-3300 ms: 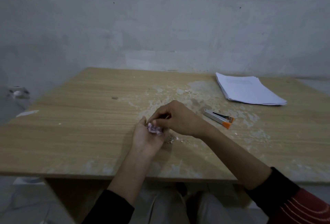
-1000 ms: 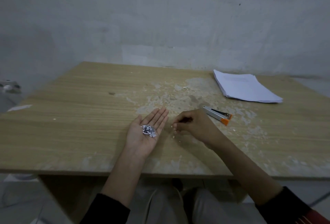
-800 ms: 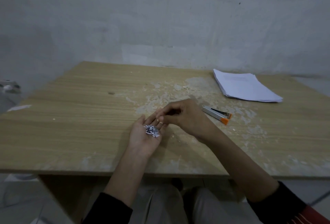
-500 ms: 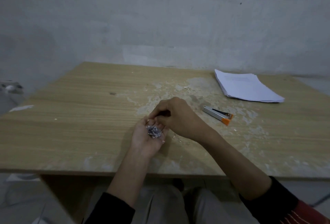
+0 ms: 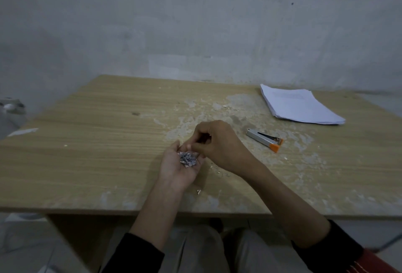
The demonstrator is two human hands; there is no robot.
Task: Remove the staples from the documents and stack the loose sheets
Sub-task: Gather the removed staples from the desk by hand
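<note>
landmark: the stapler [image 5: 264,140], silver with an orange end, lying flat on my bench [image 5: 97,142], a little right of the middle.
left hand [image 5: 176,170]: left of the stapler and nearer to me, palm up, loosely cupped. it grips nothing and only carries a small heap in the palm.
staples [image 5: 188,159]: a small grey tangle of pulled ones in my left palm, left of the stapler.
right hand [image 5: 219,144]: between my left hand and the stapler, knuckles up, fingers curled. thumb and forefinger tips are drawn together right over the heap, against my left fingers. i cannot tell whether a staple is pinched there; it is too small to see.
sheets [image 5: 300,107]: one white stack lying flat beyond the stapler and slightly to its right, near the far edge, well apart from both hands.
bench top: pale worn patches and small light flecks around the stapler and on my side of it.
paper scrap [image 5: 22,132]: far left of the stapler, at the left edge.
sleeves [image 5: 134,255]: dark, pushed up my forearms, with some red at the right elbow.
wall [image 5: 195,22]: grey, behind the stapler.
</note>
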